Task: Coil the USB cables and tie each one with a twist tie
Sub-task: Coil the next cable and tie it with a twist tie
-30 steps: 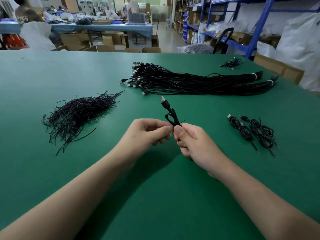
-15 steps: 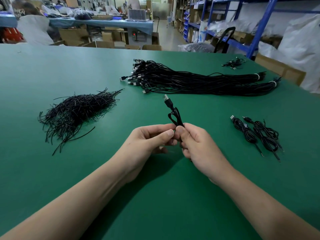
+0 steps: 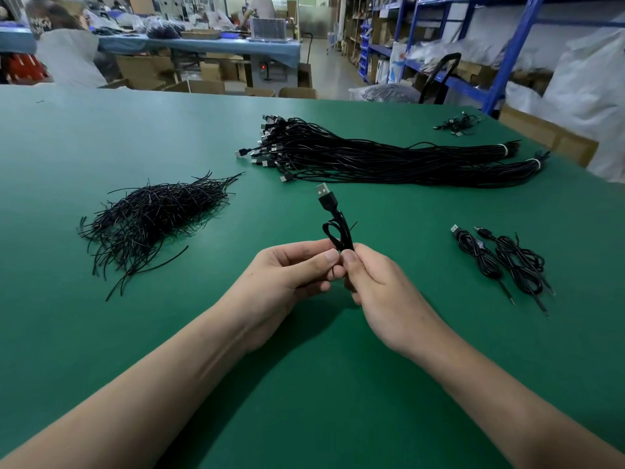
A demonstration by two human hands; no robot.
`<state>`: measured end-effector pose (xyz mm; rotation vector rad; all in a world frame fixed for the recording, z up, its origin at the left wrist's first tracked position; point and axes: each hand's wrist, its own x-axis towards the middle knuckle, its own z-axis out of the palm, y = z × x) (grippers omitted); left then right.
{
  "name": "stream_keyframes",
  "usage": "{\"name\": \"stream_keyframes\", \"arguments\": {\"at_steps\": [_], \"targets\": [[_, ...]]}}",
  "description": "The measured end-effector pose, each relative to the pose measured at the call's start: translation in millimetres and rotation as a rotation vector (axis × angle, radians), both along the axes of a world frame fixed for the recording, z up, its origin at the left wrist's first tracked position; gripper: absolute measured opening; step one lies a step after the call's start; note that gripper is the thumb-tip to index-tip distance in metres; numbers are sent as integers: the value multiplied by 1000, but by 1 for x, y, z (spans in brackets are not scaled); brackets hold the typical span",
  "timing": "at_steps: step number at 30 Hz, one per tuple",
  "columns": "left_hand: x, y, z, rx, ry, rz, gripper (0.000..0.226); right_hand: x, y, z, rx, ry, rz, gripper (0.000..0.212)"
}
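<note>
A coiled black USB cable [image 3: 340, 228] stands upright between my hands, its USB plug pointing up and away. My right hand [image 3: 378, 286] grips the coil's lower part, which its fingers hide. My left hand [image 3: 287, 275] pinches at the same spot with thumb and forefinger; a thin twist tie end [image 3: 352, 226] sticks out beside the coil. A heap of black twist ties [image 3: 152, 218] lies to the left. Two long bundles of uncoiled cables [image 3: 389, 157] lie across the far table. Two coiled, tied cables [image 3: 500, 262] rest to the right.
The green table [image 3: 101, 333] stretches all around. A small cluster of cables [image 3: 456, 123] sits near the far right corner. Beyond the table are cardboard boxes, blue shelving [image 3: 500, 59] at the right, and a seated person [image 3: 64, 52] at the far left.
My hands stay together on the coil with only small finger shifts. The cable's plug end has tilted slightly more upright.
</note>
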<state>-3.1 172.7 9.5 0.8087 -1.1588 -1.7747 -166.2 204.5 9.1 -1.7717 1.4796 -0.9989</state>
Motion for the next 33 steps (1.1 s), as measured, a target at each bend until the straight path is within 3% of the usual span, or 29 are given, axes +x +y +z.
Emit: {"name": "stream_keyframes", "arguments": {"at_steps": [3,6,10,14,21,27,33], "targets": [[5,-2,1,-20,16,-42,19,-1,-1,1,29,-36,24,33],[11,-5,2,-59,-4,-87,23,-2,-2,5,85,-195,86,34],[12,-5,1,-199,-159,-35,21,-4,-1,8,159,-398,182,34],[11,-5,2,-364,-155,-4,20,-7,0,8,224,-487,260,34],[11,-9,0,-559,-221,119,14,-5,5,15,274,-476,347,33],[10,-6,0,-551,-211,58,4,-3,10,25,319,-386,341,29],[13,-6,3,-552,-223,-16,26,-7,11,28,375,-371,391,26]]}}
